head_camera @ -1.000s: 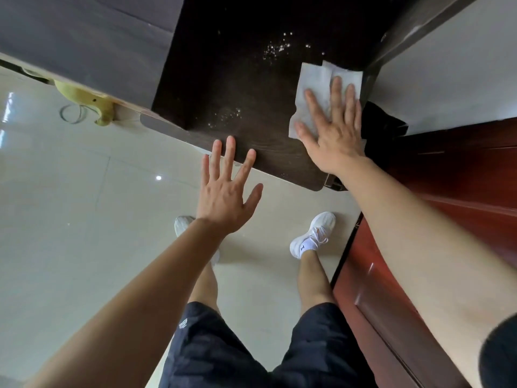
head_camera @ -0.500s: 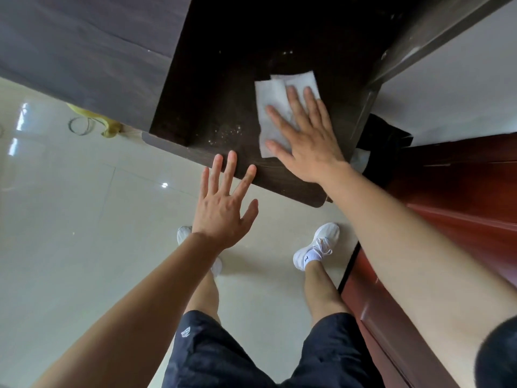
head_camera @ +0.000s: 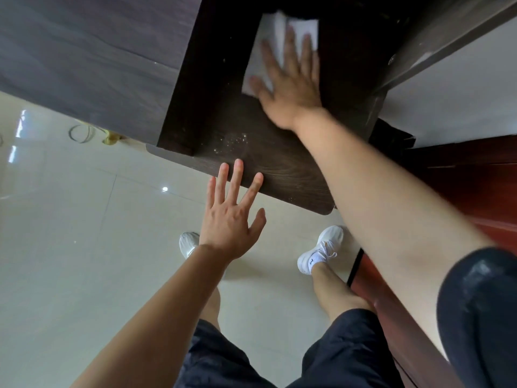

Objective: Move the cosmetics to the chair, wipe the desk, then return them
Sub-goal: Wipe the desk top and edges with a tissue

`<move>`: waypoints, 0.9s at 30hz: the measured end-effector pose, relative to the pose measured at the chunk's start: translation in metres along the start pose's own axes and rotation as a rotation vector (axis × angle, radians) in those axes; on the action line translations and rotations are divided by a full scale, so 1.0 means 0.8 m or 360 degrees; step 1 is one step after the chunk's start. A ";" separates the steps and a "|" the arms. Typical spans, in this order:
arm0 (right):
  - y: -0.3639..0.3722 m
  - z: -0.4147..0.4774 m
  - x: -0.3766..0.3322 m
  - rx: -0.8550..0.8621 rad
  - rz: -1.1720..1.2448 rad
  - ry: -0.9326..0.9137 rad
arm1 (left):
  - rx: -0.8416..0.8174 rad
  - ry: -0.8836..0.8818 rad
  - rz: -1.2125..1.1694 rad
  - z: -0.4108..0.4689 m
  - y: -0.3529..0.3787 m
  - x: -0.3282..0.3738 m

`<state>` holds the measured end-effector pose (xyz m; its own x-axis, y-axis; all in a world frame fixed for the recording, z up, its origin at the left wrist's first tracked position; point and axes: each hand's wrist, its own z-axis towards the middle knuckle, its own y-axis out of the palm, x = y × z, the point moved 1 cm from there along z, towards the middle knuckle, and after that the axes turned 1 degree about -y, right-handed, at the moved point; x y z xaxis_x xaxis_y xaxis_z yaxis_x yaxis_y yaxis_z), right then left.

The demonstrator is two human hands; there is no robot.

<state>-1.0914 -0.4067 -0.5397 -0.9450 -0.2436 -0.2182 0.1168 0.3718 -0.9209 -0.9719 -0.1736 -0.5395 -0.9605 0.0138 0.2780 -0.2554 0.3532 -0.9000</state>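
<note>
The dark wooden desk [head_camera: 279, 169] fills the top middle of the head view. My right hand [head_camera: 291, 88] lies flat, fingers spread, pressing a white wipe [head_camera: 258, 63] onto the desk far back in its recess; the hand is motion-blurred. White specks [head_camera: 235, 141] dot the desk near its front left. My left hand [head_camera: 229, 217] is open and holds nothing, its fingertips at the desk's front edge. No cosmetics and no chair are in view.
A dark grey panel [head_camera: 84, 51] walls the desk on the left. Red-brown wooden furniture [head_camera: 461, 177] stands close at the right below a white wall [head_camera: 461, 93]. On the pale tiled floor [head_camera: 70, 233] lie a yellow object [head_camera: 112, 137] and a cable loop [head_camera: 81, 133].
My right hand has slid the wipe from the desk's right side leftward, then farther back into the recess. My left hand has stayed open at the front edge.
</note>
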 end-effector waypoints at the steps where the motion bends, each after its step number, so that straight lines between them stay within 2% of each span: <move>1: 0.010 -0.018 -0.008 -0.0025 -0.0034 -0.0108 | 0.0001 0.0009 0.0000 -0.001 0.000 -0.001; 4: 0.029 -0.072 0.007 -0.0109 -0.0145 -0.0322 | 0.0020 0.0018 -0.0011 -0.003 -0.002 -0.001; 7: 0.021 -0.087 0.047 -0.0150 -0.0210 -0.0320 | -0.0007 0.0032 0.0017 -0.001 -0.003 -0.002; 10: 0.008 -0.059 0.056 -0.0111 -0.0196 -0.0104 | -0.0069 0.0025 0.0066 0.000 -0.005 -0.004; 14: -0.002 -0.001 0.003 -0.0030 -0.0024 0.0193 | -0.0175 0.0025 0.0150 0.001 -0.007 -0.005; 17: 0.011 -0.006 -0.041 -0.0058 -0.0082 -0.0096 | -0.0195 0.0004 0.0148 0.003 -0.011 -0.004; 20: 0.029 -0.059 -0.034 -0.0110 -0.0179 -0.0388 | -0.0149 -0.0012 0.0034 0.000 -0.014 -0.004; 24: 0.027 -0.092 0.008 -0.0188 -0.0300 -0.0382 | 0.0050 -0.0040 -0.0102 -0.004 -0.018 -0.017; 27: 0.019 -0.067 0.005 -0.0173 -0.0260 -0.0328 | 0.0116 -0.0254 -0.0183 -0.010 -0.021 -0.040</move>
<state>-1.1097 -0.3541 -0.5369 -0.8653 -0.4810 -0.1412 -0.0757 0.4039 -0.9117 -0.9360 -0.1722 -0.5307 -0.9283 -0.1731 0.3290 -0.3663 0.2755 -0.8888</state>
